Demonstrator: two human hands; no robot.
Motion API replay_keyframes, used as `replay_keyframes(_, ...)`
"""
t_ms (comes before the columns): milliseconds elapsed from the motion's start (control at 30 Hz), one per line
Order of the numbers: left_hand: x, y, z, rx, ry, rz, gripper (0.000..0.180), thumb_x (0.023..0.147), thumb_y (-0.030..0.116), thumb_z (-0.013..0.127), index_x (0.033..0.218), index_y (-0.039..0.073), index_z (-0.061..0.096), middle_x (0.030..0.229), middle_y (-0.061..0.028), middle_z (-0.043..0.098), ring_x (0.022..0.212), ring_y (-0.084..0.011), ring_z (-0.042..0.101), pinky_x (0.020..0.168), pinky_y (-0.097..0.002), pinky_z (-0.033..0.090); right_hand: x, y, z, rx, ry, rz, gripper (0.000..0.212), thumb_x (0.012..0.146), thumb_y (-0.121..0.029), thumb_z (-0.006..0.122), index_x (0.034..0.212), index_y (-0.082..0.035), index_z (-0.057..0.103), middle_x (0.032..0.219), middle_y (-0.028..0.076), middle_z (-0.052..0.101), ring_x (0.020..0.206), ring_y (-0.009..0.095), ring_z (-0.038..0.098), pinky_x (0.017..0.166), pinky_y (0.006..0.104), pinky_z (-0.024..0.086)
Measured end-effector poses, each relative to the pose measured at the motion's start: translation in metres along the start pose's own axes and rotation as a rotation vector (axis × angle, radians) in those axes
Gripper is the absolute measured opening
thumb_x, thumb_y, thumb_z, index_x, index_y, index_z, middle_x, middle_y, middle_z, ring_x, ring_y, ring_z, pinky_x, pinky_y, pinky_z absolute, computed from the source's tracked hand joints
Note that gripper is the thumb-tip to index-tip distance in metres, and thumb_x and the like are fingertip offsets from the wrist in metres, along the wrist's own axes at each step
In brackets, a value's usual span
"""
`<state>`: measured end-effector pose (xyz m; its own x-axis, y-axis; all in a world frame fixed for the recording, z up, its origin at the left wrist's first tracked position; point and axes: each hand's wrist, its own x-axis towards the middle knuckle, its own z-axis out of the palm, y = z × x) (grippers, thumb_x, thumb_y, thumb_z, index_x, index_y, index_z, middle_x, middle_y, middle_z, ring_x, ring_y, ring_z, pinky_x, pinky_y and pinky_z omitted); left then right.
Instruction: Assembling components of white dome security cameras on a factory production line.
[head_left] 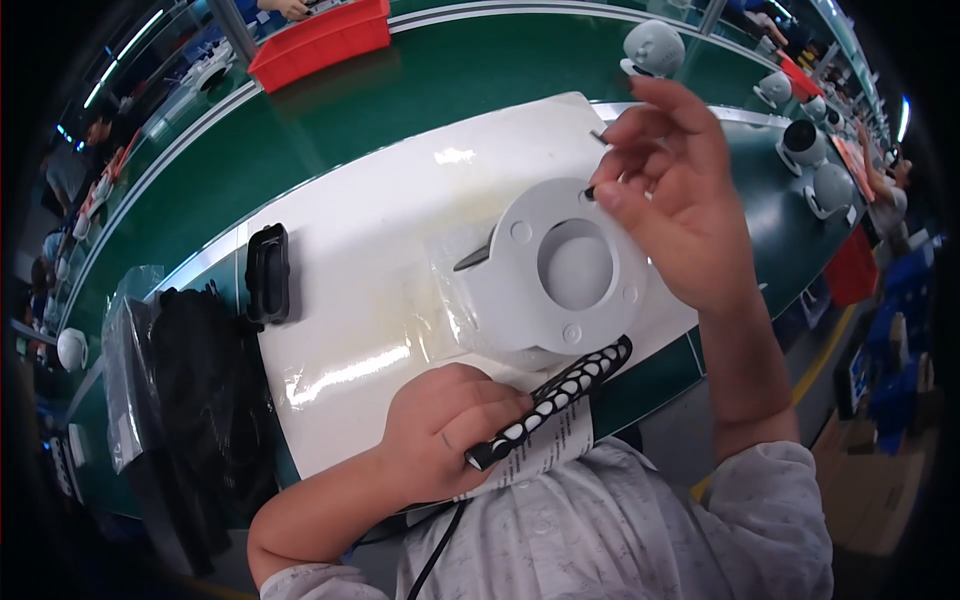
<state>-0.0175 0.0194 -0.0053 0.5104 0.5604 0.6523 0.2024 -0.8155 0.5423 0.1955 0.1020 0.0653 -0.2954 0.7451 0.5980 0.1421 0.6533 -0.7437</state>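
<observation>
A white rounded device (473, 300) lies with its ring-shaped base facing up, a round opening in the middle and small round recesses around it. My right hand (680, 190) is over the base's far right rim. Its thumb and a curled fingertip close on a small black pad (588, 193) at one recess, while the index finger is lifted away. Another small dark piece (598, 136) shows beside a higher fingertip. Near my body, my left hand (450, 425) is closed around a curled black strip (560, 394) with rows of white ovals. Printed paper (550, 450) hangs beneath it.
The device sits on a white work mat (345, 300) with clear plastic film (440, 320) beside it. Left are a black tray (268, 273) and bagged black items (205, 385). A red bin (320, 45) and another white device (653, 48) stand beyond the green bench (440, 75).
</observation>
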Motion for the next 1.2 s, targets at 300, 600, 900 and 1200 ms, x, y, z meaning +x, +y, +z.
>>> replay_keyframes(300,-0.005,-0.012,0.003,0.044,0.134,0.023,0.03,0.057,0.002,0.059,0.087,0.005,0.062,0.117,-0.0166,0.048,0.073,-0.0242,0.056,0.059,-0.03,0.045,0.002,-0.023,-0.004,-0.318,-0.175,0.018,0.056,0.076,0.009,0.051,0.126,-0.004,0.03,0.104,0.012,0.053,0.083,0.014,0.056,0.072,0.0259,0.045)
replay_keyframes(600,-0.01,-0.023,0.006,0.068,0.041,0.086,0.027,0.058,-0.002,0.064,0.084,0.0,0.059,0.132,-0.0221,0.033,0.069,-0.0209,0.059,0.055,-0.0257,0.048,-0.002,-0.043,0.004,-0.82,-0.26,-0.312,0.051,0.071,0.001,0.06,0.117,-0.001,0.037,0.105,0.014,0.056,0.087,0.024,0.057,0.082,0.0313,0.043)
replay_keyframes(900,-0.007,-0.019,0.009,-0.022,0.097,0.012,0.031,0.056,0.0,0.063,0.086,0.002,0.058,0.127,-0.0203,0.04,0.063,-0.0242,0.057,0.052,-0.0314,0.046,0.017,-0.018,0.016,-0.116,-0.377,0.135,0.045,0.076,0.003,0.053,0.118,0.0,0.039,0.083,0.005,0.053,0.087,0.013,0.051,0.08,0.0255,0.04)
replay_keyframes(1200,-0.009,-0.021,0.011,-0.017,0.109,0.024,0.032,0.056,-0.002,0.06,0.087,0.002,0.059,0.127,-0.02,0.04,0.063,-0.0255,0.056,0.052,-0.0318,0.046,0.013,-0.027,0.019,-0.089,-0.32,0.244,0.047,0.076,0.002,0.052,0.121,-0.001,0.039,0.08,0.004,0.053,0.091,0.015,0.051,0.082,0.0283,0.041)
